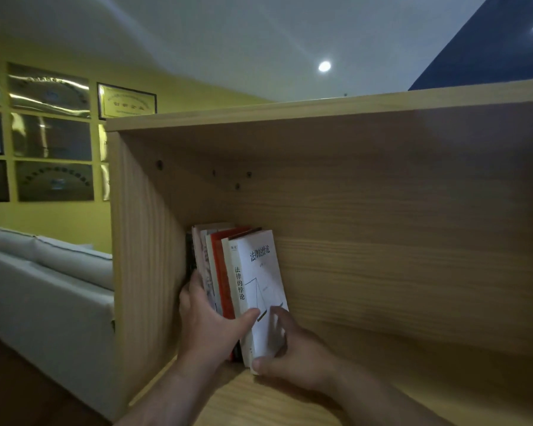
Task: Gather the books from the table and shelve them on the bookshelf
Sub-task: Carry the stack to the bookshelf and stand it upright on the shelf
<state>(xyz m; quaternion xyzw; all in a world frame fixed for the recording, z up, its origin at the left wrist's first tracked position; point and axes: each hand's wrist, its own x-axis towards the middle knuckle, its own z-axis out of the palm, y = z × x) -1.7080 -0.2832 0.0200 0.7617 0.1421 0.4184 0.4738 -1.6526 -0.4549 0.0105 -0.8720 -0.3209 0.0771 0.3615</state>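
Wooden bookshelf [382, 241]; books [219, 265] upright against its left wall; left hand [210, 321] and right hand [293, 361] fingers clasping the white book [259, 272].

A row of upright paperback books [228, 272] fills the left corner of the pale wooden bookshelf compartment [382, 241], pressed against its side wall [148, 256]. Both hands [210, 327] crowd the books' lower edges. To the right of the frame, the shelf board and back panel lie bare and open.
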